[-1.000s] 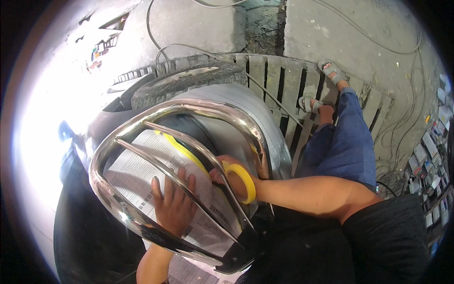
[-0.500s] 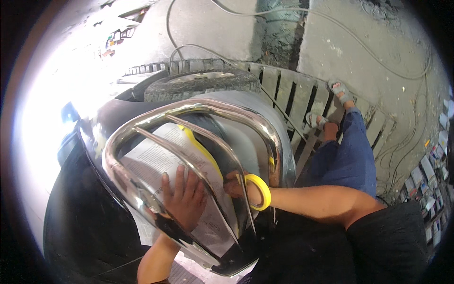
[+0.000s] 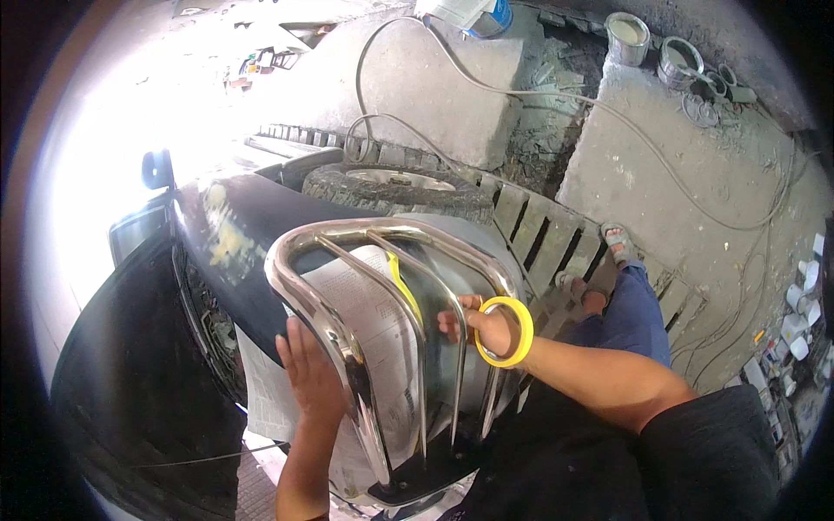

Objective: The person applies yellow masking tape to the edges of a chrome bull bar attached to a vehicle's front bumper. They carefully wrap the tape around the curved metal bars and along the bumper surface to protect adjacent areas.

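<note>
The right grip (image 3: 476,328) is at the bars of the chrome guard (image 3: 395,227), its fingers curled in behind one of the thin uprights; whether they pinch anything there, I cannot tell. The yellow tape roll (image 3: 526,330) hangs around that hand like a bangle, close to the wrist. The left grip (image 3: 311,369) is spread flat — fingers straight and near one another — just outside the guard's left tube, over the edge of the paper (image 3: 360,300).

The paper, printed sheets, lies mostly behind the bars and spills out past the left tube. A yellow strip (image 3: 405,288) runs down its right edge, next to a grey surface (image 3: 445,282) seen between the uprights.

Beyond the guard, a dark fender (image 3: 287,204) carries a cream, patchy area (image 3: 228,234). Left of it and lower down is a big black panel (image 3: 139,382). A tyre (image 3: 391,193) lies on its side behind the guard, beside wooden slats (image 3: 543,239).

Farther out, a hose (image 3: 638,132) winds across the concrete floor (image 3: 634,174). Two cans (image 3: 627,42) stand near the top right, and a blue tub (image 3: 492,21) sits at the top edge. On the right are legs in jeans (image 3: 630,304) and sandals (image 3: 615,238) — the sandals by the slats.
</note>
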### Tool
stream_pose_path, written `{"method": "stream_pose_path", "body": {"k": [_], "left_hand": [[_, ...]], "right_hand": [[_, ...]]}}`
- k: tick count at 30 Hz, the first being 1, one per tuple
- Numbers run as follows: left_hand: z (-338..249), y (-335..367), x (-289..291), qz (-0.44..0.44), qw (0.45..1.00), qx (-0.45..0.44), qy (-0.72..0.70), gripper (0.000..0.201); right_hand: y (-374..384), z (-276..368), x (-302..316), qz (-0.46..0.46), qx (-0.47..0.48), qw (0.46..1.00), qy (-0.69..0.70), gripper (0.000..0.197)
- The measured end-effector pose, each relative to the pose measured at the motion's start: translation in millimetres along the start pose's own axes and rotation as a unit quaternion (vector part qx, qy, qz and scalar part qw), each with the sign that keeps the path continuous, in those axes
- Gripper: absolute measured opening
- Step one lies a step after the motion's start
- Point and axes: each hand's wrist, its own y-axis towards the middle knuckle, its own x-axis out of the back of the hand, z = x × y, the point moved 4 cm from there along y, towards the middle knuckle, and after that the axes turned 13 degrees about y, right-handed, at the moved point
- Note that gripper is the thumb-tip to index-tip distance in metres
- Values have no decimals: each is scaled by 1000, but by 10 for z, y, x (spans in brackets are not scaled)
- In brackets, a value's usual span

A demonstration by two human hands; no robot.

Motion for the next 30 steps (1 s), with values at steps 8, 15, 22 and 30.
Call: {"method": "stream_pose_path", "body": {"k": [8, 15, 22, 30], "left_hand": [[268, -58, 146, -50, 992, 106, -51, 59], [491, 264, 70, 7, 838, 357, -413, 60], [601, 379, -208, 125, 765, 357, -521, 23], [565, 366, -161, 116, 696, 346, -618, 7]], "right_hand": [[-266, 606, -67, -47, -8, 994, -100, 35], [-342, 643, -636, 104, 67, 985, -121, 39], [-201, 646, -1012, 127, 65, 980, -139, 41], [293, 996, -888, 59, 70, 973, -211, 48]]}}
